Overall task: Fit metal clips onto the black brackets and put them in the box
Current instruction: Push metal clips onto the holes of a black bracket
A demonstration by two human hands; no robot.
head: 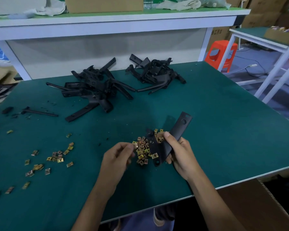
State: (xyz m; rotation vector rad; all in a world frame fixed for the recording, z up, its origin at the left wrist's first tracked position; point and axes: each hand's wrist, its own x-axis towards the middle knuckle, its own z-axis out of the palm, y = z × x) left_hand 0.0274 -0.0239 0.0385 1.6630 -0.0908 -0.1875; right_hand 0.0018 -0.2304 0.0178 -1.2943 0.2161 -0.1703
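Two hands: right hand (180, 152) grip grasping bracket (172, 139), lower end hidden; left hand (118, 155) pinching clip (134, 144), blurred.

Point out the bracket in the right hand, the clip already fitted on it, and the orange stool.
bracket (182, 125), head view, upper flat arm near the hole.
fitted clip (154, 155), head view, its face.
orange stool (223, 47), head view, its side.

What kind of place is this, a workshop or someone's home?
Most likely a small factory assembly bench: a green work table with heaps of black brackets, loose metal clips, and cardboard boxes stacked behind.
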